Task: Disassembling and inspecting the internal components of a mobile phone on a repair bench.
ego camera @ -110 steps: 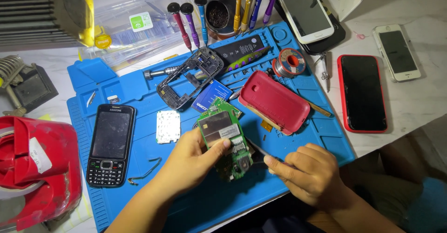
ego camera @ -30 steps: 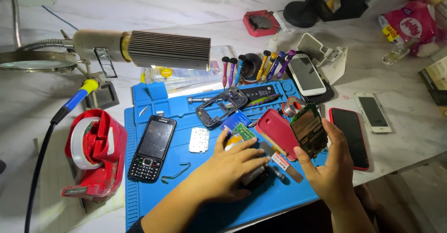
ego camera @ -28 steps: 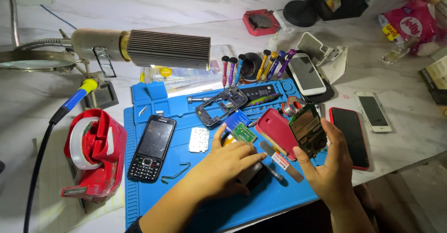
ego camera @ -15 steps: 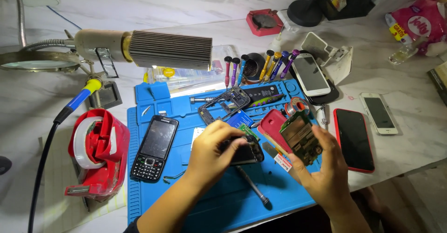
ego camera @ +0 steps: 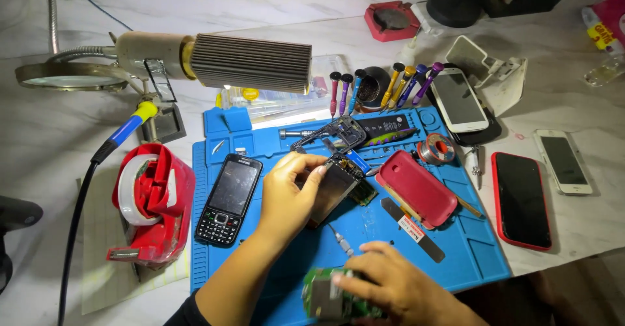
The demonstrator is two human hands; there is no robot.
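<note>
Head view: over the blue mat (ego camera: 456, 248), left hand (ego camera: 290, 196) pinches a screen (ego camera: 333, 190) mid-mat; right hand (ego camera: 390, 287) fingers curl on a green board (ego camera: 319, 298) at the near edge, open mat between.

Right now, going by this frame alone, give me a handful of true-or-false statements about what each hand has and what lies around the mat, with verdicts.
1. The left hand holds a small dark display panel above the blue mat. True.
2. The right hand rests on a red phone cover. False: it grips a green circuit board; the red cover lies untouched on the mat.
3. A black keypad phone lies on the mat beside the left hand. True.
4. The red tape dispenser sits on the mat. False: it stands off the mat's edge, on the table.
5. The red-edged phone lies on the mat. False: it lies just beside it.
</note>
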